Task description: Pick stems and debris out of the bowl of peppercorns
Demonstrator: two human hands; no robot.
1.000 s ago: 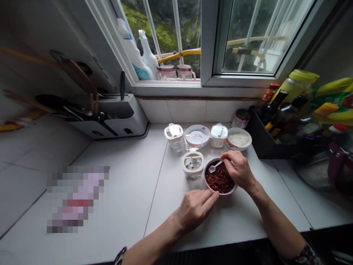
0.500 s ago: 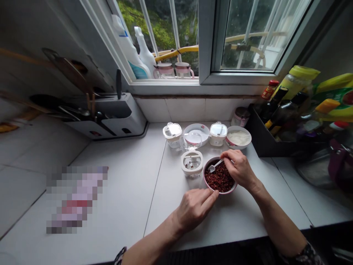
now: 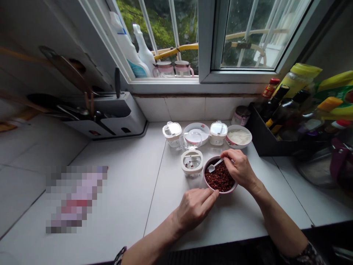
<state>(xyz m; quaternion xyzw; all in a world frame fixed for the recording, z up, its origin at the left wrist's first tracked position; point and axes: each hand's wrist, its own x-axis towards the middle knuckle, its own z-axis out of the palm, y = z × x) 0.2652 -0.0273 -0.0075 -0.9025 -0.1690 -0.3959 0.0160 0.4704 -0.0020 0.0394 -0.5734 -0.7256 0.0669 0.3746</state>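
The person's right hand (image 3: 239, 169) sits at the upper right of the pink-rimmed bowl (image 3: 206, 176), its thumb and fingers pinched together on the handle of a small white spoon (image 3: 212, 168). The spoon's scoop lies just above the dark red peppercorns (image 3: 220, 179) near the bowl's far left edge, and the handle runs up and right into the fingers. The bowl stands on the white counter (image 3: 124, 158) at the centre of the frame, just under that hand.

The left hand (image 3: 194, 209) comes in from the lower edge of the frame, fingers extended and close together, not gripping anything. Its fingertips (image 3: 215, 197) reach the bowl's lower left rim and appear to touch it.

Just beside the bowl on the left stands a square clear jar (image 3: 192, 164) with a white rim and a few red bits inside. Its clear hinged lid (image 3: 191, 140) stands open behind it. Farther back are two lidded jars (image 3: 172, 134), (image 3: 218, 132), a white dish (image 3: 196, 132) between them, and a bowl of white powder (image 3: 238, 137) at the right. A black caddy of bottles (image 3: 261, 141) stands at the right, and a knife block (image 3: 104, 117) sits at the upper left. A pixelated object (image 3: 75, 198) on the counter at the lower left is too blurred to tell.
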